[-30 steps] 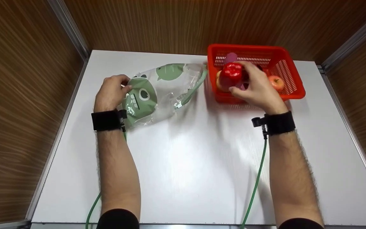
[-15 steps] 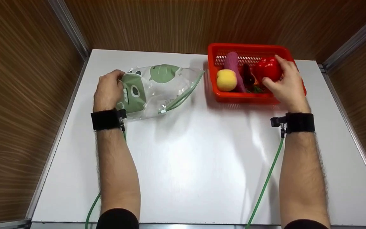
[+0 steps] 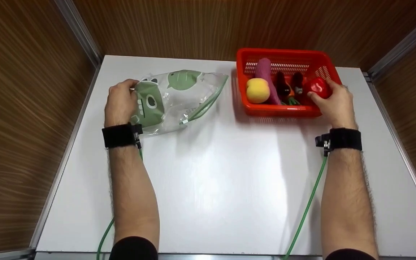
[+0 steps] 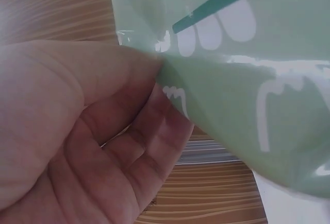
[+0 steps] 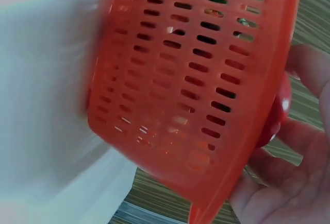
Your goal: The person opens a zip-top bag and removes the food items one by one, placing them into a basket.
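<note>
My left hand [image 3: 121, 103] pinches the bottom end of a clear zip bag [image 3: 182, 103] with green animal prints; the left wrist view shows thumb and fingers on the bag's green corner [image 4: 216, 95]. The bag hangs slanted, its green zip edge toward the basket. At the right end of the red basket [image 3: 284, 111], my right hand [image 3: 339, 103] holds a red bell pepper [image 3: 317, 87] inside the rim. In the right wrist view the basket wall hides most of the pepper [image 5: 276, 116], with my fingers around it.
In the basket lie a yellow peach-like fruit [image 3: 258, 90], a long purple vegetable [image 3: 264, 70], small dark eggplant-like pieces [image 3: 282, 85] and a carrot with green top [image 3: 292, 99]. Wood-grain panels [image 3: 179, 29] border the white table [image 3: 211, 187]. Green cables [image 3: 309, 202] trail from both wrists.
My right hand has carried the red bell pepper rightward and down to the basket's right end, where an apple showed earlier. The bag has shifted slightly left in my left hand.
</note>
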Available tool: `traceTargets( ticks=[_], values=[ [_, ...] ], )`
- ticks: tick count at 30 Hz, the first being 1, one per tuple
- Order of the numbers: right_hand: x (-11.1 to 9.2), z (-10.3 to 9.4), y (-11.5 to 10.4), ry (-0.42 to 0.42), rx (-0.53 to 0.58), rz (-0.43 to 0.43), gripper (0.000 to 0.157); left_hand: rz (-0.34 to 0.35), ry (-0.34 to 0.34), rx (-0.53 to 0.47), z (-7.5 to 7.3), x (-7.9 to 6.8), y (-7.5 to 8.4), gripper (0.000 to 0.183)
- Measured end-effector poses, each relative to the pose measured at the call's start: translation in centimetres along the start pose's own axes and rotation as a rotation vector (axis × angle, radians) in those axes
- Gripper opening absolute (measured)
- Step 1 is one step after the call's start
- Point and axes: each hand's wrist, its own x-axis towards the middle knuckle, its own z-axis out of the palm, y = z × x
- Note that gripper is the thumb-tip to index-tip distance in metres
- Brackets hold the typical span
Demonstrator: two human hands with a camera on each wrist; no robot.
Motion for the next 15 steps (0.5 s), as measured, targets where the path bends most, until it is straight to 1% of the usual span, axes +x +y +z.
traceTargets(
  ticks=[2,4,6,9,11,15],
  values=[
    [-0.2,-0.1,-0.2,-0.001,-0.004,0.007,0.083,0.006,0.002,0.002,0.0,0.0,0.0,0.047],
    [-0.4,-0.2,-0.5,0.02,-0.001,0.008,0.081,0.013,0.007,0.007,-0.1,-0.1,0.0,0.048],
    [-0.6,-0.2,-1.1,0.061,0.006,-0.001,0.076,0.022,0.014,0.011,-0.2,-0.2,-0.1,0.049],
    [-1.3,-0.1,-2.2,0.145,0.02,-0.037,0.067,0.032,0.026,0.025,-0.4,-0.4,0.2,0.049],
    [-1.9,0.0,-3.0,0.188,0.038,-0.068,0.062,0.045,0.037,0.037,-0.5,-0.5,0.5,0.048],
    [-3.2,0.6,-5.2,0.212,0.062,-0.125,0.056,0.078,0.068,0.048,-0.4,-0.8,1.9,0.047]
  ],
)
